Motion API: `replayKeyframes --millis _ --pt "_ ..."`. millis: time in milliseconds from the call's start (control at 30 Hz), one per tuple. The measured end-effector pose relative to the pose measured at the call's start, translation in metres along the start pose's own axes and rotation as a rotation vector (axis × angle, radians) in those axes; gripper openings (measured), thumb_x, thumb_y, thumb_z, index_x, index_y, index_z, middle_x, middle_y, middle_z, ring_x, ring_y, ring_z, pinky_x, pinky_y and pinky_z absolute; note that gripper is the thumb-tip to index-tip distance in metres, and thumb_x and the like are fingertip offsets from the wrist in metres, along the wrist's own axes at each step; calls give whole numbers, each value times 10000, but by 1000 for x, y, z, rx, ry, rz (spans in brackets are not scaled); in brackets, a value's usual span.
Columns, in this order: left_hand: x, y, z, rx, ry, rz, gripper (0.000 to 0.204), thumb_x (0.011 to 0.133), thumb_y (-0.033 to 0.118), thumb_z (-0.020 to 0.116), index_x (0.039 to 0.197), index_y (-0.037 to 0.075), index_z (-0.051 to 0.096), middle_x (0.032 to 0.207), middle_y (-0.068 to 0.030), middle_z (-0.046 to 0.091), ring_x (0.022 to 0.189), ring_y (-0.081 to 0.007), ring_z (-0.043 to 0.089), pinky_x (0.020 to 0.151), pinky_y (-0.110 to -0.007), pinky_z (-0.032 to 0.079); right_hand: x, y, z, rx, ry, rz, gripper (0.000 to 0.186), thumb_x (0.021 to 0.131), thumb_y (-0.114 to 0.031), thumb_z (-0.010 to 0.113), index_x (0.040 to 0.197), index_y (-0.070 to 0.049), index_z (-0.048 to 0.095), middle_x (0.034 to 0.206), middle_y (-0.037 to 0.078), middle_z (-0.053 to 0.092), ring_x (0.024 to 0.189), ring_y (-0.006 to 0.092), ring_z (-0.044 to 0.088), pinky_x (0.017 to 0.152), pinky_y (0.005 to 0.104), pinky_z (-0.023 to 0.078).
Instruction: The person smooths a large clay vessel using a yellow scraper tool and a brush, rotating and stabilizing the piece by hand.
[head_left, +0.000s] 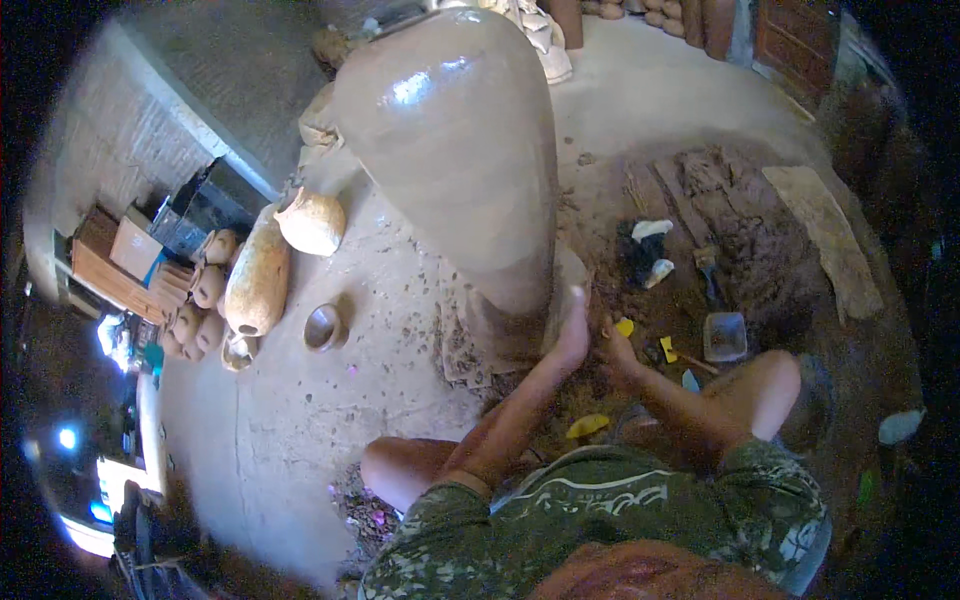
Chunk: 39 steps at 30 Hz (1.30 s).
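A tall grey-brown clay jar (455, 160), wide at the top and narrow at its foot, stands in front of me with a wet sheen. My left hand (572, 328) lies along the right side of its lower part, fingers stretched out and pointing up. Just to the right, my right hand (620, 352) is closed around a small flat yellow piece (625, 327), apart from the jar. Whether that piece is a scraper I cannot make out. Another yellow piece (587, 426) lies on the ground between my legs.
At right are a clear plastic tub (725, 337), a yellow-headed tool (668, 349), a brush (707, 270), and a dark clay heap (735, 200) with a board (825, 240) beyond. At left stand a small bowl (323, 327), a long pot (257, 275) and a round pot (312, 222).
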<state>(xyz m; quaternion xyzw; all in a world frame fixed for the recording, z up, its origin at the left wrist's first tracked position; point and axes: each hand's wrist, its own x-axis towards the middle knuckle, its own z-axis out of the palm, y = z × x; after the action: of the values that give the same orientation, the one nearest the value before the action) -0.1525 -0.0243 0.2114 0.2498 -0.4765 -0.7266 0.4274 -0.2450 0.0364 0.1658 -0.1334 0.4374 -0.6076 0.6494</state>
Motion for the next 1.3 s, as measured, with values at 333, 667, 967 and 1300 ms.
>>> replayKeyframes --millis 333,667,967,1300 --pt "-18 -59 -69 -622 -273 -383 774 970 678 335 1419 54 421 1359 -142 522 1218 -292 506 1068 -425 388 -15 -16 19 -1224 -308 -975 706 946 -454 571 1473 -26 376 1494 199 404 1413 368 335 1168 425 254" --pt "-79 -67 -254 1888 -150 -483 918 832 685 588 1538 184 282 1594 -198 226 1456 -465 187 1120 -609 286 84 -24 -128 -1920 -153 91 291 813 -192 711 1041 -14 676 982 189 698 850 327 684 726 439 557" --pt "-86 -123 -287 1450 -419 -356 929 785 569 720 1507 123 341 1589 -181 239 1445 -436 210 1152 -589 236 112 41 -138 -2213 -747 45 269 846 -160 677 1094 -58 673 1037 168 695 923 327 682 756 463 567" --pt "-59 -79 -227 1425 -280 -518 883 776 563 754 1418 44 441 1388 -231 526 1248 -401 530 1045 -492 428 40 199 -128 -2020 -1120 143 330 891 -271 636 1152 -72 671 1103 176 678 980 328 669 810 471 561"
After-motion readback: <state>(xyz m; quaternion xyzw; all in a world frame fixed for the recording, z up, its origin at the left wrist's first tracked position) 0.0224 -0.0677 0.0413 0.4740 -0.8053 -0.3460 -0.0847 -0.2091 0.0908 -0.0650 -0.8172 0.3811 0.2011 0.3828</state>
